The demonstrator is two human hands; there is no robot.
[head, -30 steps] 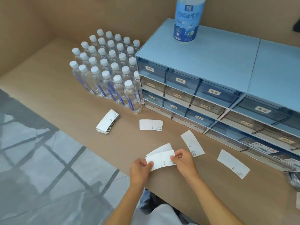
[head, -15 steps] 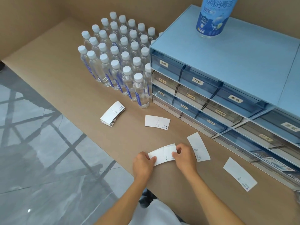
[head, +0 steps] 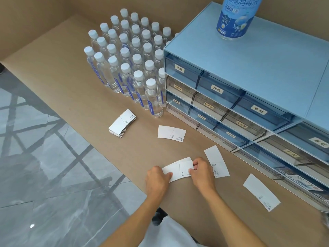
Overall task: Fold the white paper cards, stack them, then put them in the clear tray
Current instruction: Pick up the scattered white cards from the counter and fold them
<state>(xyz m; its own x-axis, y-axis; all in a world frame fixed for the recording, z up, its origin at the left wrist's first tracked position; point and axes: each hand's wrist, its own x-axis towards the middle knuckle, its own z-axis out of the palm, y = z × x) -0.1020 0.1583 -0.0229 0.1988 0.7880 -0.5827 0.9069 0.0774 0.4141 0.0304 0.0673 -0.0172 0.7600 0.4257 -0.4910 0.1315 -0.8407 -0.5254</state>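
White paper card [head: 179, 169] is pinned flat on the brown table [head: 71, 90] near its front edge, between your two hands. Your left hand [head: 156, 179] presses its left end, thumb on top. Your right hand [head: 202, 172] pinches the right end, fingers curled over the edge. A second layer peeks out behind the top edge, so the fold looks half made, edges not yet matched.

To do this step well:
- Line up the two short ends before you crease. The offset at the top corner says they're skewed.
- Hold the left end down and run the right fingers along the fold line, one pass.
- Don't drag the card; it sits close to the table edge.

Pose: both forearms come in low from the bottom of frame, wrists nearly level, palms down, hands just apart across the card.

Stack of folded cards [head: 122, 123] lies further back to the left, near the water bottles [head: 131, 68]. Three loose cards wait: one centre [head: 171, 133], one touching or just beside your right hand [head: 216, 162], one far right [head: 261, 192]. I can't tell which of the drawers [head: 217, 90] is the clear tray.
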